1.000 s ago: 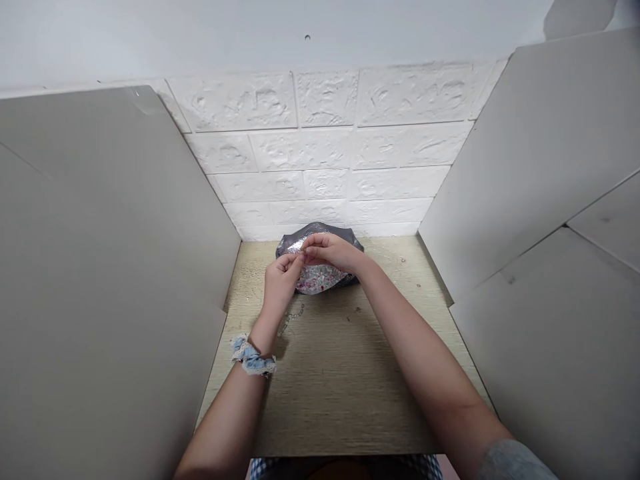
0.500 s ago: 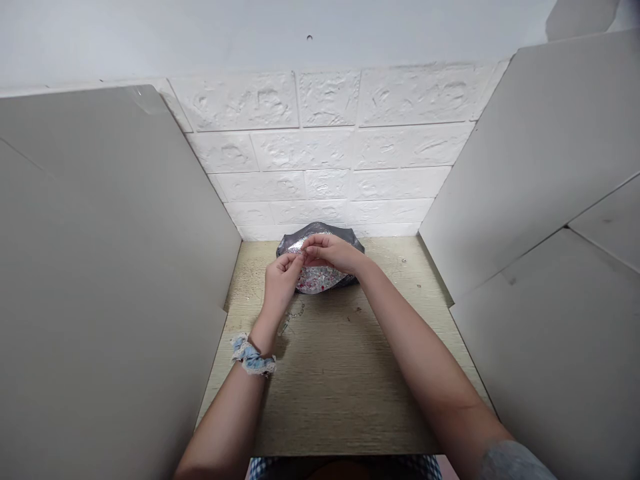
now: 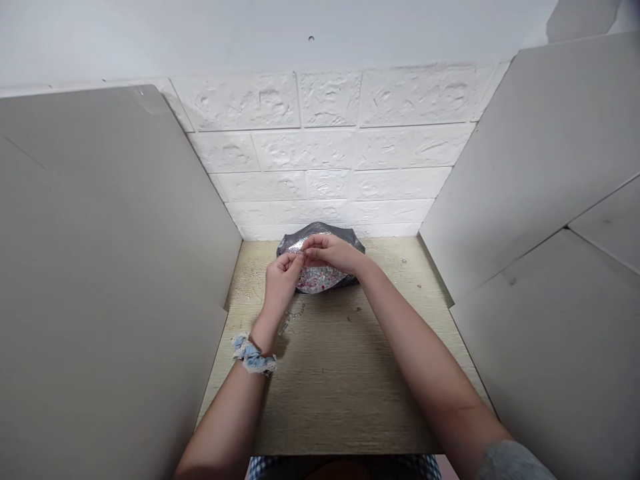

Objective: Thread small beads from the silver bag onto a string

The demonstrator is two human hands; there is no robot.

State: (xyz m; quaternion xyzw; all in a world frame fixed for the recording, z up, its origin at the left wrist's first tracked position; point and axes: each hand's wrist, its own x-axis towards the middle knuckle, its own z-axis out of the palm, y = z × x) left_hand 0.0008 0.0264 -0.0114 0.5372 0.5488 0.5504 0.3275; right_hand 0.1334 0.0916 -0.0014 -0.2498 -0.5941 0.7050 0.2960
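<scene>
Over an open dark bag (image 3: 353, 235) with a shiny silver inside, my two hands meet fingertip to fingertip. Small clear, white and red beads (image 3: 320, 280) fill the front of the bag. My left hand (image 3: 283, 277) is closed in a pinch, and my right hand (image 3: 333, 253) pinches right against it from the other side. What lies between the fingertips is too small to make out. A thin strand of clear and greenish beads (image 3: 295, 315) curves on the tabletop beside my left wrist; its upper end is hidden behind the hand.
The wooden tabletop (image 3: 345, 380) carries a few tiny bits, some loose to the right of the bag. Grey panels stand close on the left (image 3: 120, 267) and right (image 3: 530, 180). A white brick-patterned wall (image 3: 327, 148) rises directly behind the bag.
Almost nothing differs. Both hands stay pinched together over the bag, and the view has shifted very slightly.
</scene>
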